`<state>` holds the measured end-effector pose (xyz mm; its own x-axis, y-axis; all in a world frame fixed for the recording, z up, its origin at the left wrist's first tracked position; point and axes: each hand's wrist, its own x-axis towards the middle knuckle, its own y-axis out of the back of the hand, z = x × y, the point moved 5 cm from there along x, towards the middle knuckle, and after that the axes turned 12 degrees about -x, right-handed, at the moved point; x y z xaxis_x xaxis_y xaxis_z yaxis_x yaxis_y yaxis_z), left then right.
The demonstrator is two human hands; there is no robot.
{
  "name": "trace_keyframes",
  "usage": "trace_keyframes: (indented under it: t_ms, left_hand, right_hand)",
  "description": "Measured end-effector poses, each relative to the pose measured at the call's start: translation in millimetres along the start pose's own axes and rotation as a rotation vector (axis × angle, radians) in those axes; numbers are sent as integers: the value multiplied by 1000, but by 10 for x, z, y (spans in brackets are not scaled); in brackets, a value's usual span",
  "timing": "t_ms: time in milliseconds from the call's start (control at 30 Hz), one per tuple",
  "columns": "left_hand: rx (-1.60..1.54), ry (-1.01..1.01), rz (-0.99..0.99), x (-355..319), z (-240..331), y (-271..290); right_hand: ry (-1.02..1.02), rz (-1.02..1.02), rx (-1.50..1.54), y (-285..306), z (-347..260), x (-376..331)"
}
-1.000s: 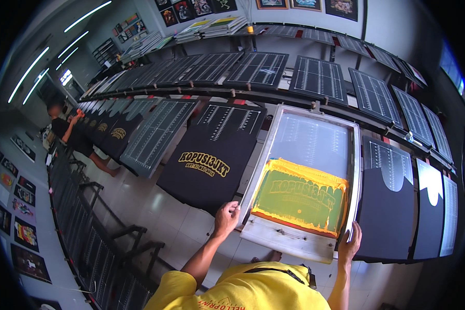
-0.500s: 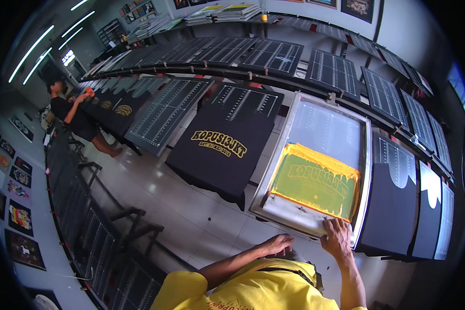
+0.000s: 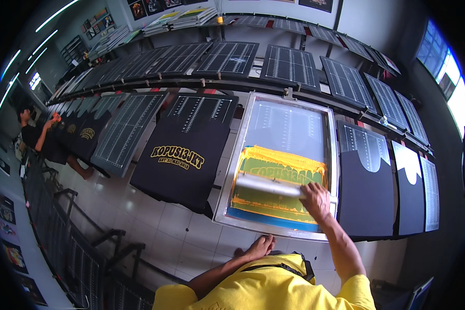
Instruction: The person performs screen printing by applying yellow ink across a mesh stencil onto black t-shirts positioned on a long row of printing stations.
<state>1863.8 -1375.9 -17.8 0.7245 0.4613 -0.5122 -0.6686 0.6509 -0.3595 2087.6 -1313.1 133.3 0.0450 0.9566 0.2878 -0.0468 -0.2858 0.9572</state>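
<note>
A metal-framed printing screen (image 3: pixel 248 129) lies flat over a board, its mesh smeared with yellow ink (image 3: pixel 279 178). My right hand (image 3: pixel 315 200) grips the right end of a long grey squeegee (image 3: pixel 267 186) that lies across the inked mesh. My left hand (image 3: pixel 260 247) rests just below the screen's near frame edge, fingers together, holding nothing. To the left, a black t-shirt (image 3: pixel 183 155) with a fresh yellow print lies on its board.
Black shirts (image 3: pixel 366 194) lie on boards to the right. Rows of gridded boards (image 3: pixel 289 64) run along the long rack behind. Another person (image 3: pixel 41 139) works at the far left end. Dark metal racks (image 3: pixel 72 248) stand along the left floor.
The view has closed in on the screen. My right hand left the frame's near corner and took hold of the squeegee on the mesh. My left hand dropped below the frame.
</note>
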Motion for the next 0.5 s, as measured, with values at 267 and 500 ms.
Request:
trace_keyframes:
  t_ms: [267, 500]
  left_hand:
    - [88, -94, 9, 34, -18, 74]
    - [66, -55, -2, 24, -51, 105]
  right_hand:
    - [-60, -157, -43, -366, 573, 863]
    - [-7, -119, -23, -496, 647, 986]
